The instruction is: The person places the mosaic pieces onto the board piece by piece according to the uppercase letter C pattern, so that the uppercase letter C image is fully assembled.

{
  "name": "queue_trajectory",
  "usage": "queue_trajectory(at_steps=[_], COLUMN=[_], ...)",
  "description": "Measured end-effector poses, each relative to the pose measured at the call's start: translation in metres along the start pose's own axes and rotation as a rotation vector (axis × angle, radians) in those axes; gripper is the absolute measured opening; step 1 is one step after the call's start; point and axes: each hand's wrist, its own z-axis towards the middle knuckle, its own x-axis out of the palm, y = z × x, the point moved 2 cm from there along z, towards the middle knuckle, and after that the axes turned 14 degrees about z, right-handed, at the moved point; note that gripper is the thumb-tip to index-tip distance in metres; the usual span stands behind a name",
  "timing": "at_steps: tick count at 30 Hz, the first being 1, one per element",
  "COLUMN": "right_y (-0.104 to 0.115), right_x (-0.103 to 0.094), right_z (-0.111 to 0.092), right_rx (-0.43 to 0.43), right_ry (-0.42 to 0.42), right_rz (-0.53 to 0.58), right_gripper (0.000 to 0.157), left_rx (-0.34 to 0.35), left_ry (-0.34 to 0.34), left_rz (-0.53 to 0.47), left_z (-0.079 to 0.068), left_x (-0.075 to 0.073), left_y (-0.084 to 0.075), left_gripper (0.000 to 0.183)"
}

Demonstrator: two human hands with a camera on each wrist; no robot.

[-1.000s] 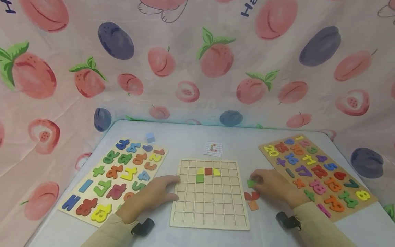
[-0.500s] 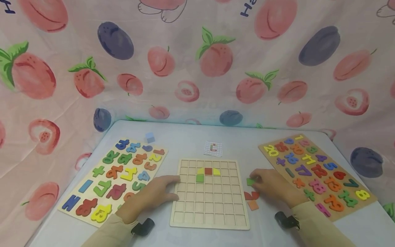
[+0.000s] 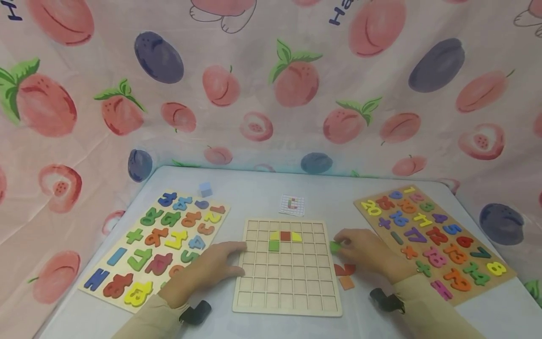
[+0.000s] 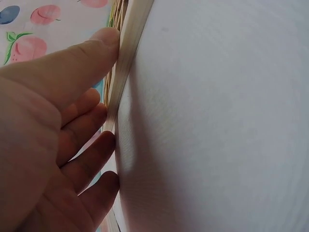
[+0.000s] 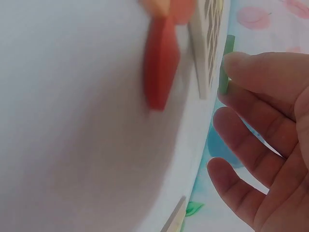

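A wooden grid board (image 3: 293,286) lies flat in the middle of the table. Its upper part holds a red square tile (image 3: 285,236) between yellow pieces (image 3: 296,237), with a green square tile (image 3: 274,246) below the left one. My left hand (image 3: 213,265) rests its thumb and fingertips along the board's left edge; in the left wrist view the fingers (image 4: 99,150) are spread and relaxed. My right hand (image 3: 364,252) pinches another green tile (image 5: 227,64) between thumb and index finger, close to the board's right edge.
Red pieces (image 3: 345,269) and an orange square tile (image 3: 346,282) lie right of the board, below my right hand. A small pattern card (image 3: 292,205) lies behind the board. Number boards stand left (image 3: 123,256) and right (image 3: 423,249). A light blue cube (image 3: 205,189) sits at back left.
My right hand has moved a little left and slightly up with the green tile, closer to the board's right edge. My left hand stays at the left edge.
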Motion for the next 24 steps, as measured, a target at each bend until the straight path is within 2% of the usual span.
queue_trajectory(at_steps=[10, 12, 17, 24], right_y=[0.024, 0.028, 0.04, 0.054], right_x=[0.01, 0.013, 0.019, 0.031], right_z=[0.002, 0.002, 0.006, 0.012], right_rx=[0.017, -0.006, -0.126, -0.141], right_ry=[0.021, 0.018, 0.008, 0.061], right_rz=[0.058, 0.045, -0.034, -0.003], right_gripper=[0.027, 0.026, 0.02, 0.021], left_rx=[-0.016, -0.012, -0.003, -0.012], left_ry=[0.026, 0.025, 0.018, 0.013], left_rz=[-0.015, -0.011, -0.003, -0.001], left_z=[-0.002, -0.002, -0.001, 0.0], left_x=[-0.001, -0.001, 0.0, -0.001], left_y=[0.0, 0.0, 0.001, 0.0], left_gripper=[0.057, 0.057, 0.057, 0.057])
